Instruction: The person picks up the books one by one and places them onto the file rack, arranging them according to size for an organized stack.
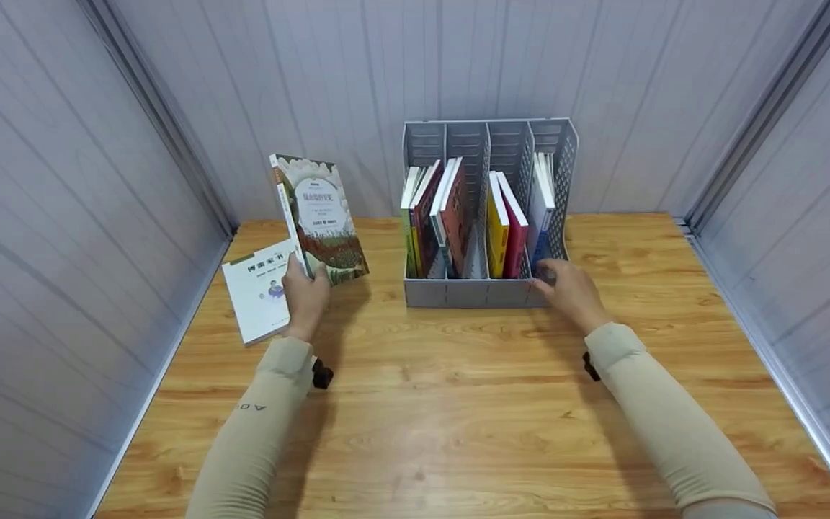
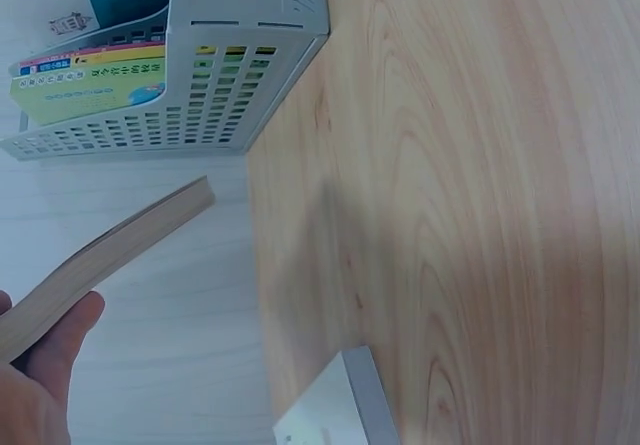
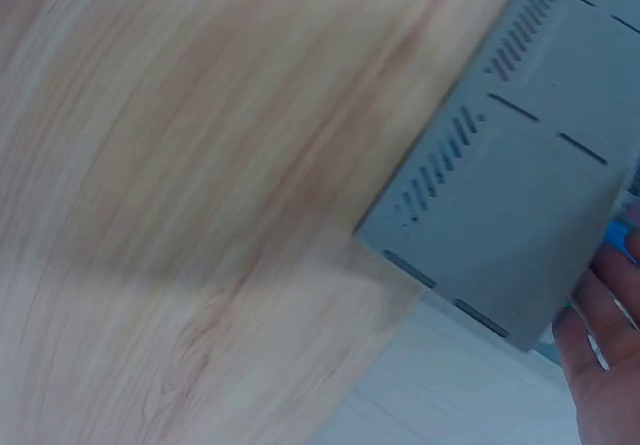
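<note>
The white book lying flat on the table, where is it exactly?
In the head view the white book lies flat at the table's left edge, partly under the illustrated book that the left hand holds upright, left of the grey file rack.

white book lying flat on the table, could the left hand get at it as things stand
Probably not at once: the left hand grips an upright illustrated book. The white book lies uncovered right beside that hand, so the way is free once it lets go.

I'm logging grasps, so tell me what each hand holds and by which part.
The left hand holds the illustrated book upright by its bottom edge. The right hand rests on the grey file rack at its front right corner.
</note>
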Demonstrator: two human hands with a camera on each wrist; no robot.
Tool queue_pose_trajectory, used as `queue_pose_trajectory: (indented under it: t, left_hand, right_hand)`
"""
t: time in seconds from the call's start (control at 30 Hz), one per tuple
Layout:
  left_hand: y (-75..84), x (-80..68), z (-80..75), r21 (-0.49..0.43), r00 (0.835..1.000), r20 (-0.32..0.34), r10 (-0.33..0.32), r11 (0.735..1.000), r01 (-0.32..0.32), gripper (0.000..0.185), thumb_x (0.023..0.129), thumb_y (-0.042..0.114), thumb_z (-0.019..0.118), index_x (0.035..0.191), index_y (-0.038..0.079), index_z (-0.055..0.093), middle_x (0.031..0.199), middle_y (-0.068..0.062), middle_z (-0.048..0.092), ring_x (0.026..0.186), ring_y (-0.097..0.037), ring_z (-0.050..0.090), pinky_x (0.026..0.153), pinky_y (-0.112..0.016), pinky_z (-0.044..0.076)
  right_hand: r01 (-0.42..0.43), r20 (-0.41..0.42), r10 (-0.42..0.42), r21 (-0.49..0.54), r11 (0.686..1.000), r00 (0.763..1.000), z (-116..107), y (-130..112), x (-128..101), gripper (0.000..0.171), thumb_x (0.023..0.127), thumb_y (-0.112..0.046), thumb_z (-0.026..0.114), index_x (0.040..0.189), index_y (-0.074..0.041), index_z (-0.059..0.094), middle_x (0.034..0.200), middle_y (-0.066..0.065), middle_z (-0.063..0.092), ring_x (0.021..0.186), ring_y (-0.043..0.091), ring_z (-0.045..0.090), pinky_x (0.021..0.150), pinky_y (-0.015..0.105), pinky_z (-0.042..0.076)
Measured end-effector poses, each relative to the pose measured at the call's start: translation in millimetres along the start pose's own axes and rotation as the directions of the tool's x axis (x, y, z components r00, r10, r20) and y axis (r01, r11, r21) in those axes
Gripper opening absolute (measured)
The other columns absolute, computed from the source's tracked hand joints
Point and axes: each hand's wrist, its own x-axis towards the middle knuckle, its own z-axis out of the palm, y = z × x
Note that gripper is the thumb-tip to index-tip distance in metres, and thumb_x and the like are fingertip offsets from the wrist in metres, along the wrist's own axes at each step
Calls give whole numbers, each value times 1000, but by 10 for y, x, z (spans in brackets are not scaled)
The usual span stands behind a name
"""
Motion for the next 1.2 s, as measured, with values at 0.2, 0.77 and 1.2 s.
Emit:
queue_pose_trajectory:
  t: [0.2, 0.77, 1.2]
  left_hand:
    - [23, -60, -23, 33, 999, -9, 35, 999, -35, 30, 105, 1, 60, 132, -10, 57, 116, -30, 72, 102, -34, 65, 88, -50, 53]
    - [197, -199, 21, 144, 965, -37, 258, 957, -250, 20, 105, 2, 62, 119, -12, 59, 85, -24, 67, 73, -34, 59, 64, -46, 47]
    - [367, -267, 51, 179, 865, -13, 501, 853, -491, 33, 100, -7, 60, 132, -12, 58, 116, -34, 75, 106, -49, 78, 81, -61, 64]
  right_hand:
    - [32, -64, -28, 65, 997, 998, -91, -83, -27, 50, 104, -19, 75, 142, 11, 62, 145, 34, 63, 135, 54, 61, 117, 65, 48]
    - [113, -300, -49, 200, 973, 953, -315, -349, -139, 48, 98, -14, 82, 137, 10, 67, 130, 31, 73, 118, 46, 72, 103, 60, 59]
    - [192, -379, -65, 307, 932, 923, -413, -658, -199, 47, 94, -8, 85, 135, 10, 68, 126, 30, 75, 114, 46, 73, 93, 5, 46]
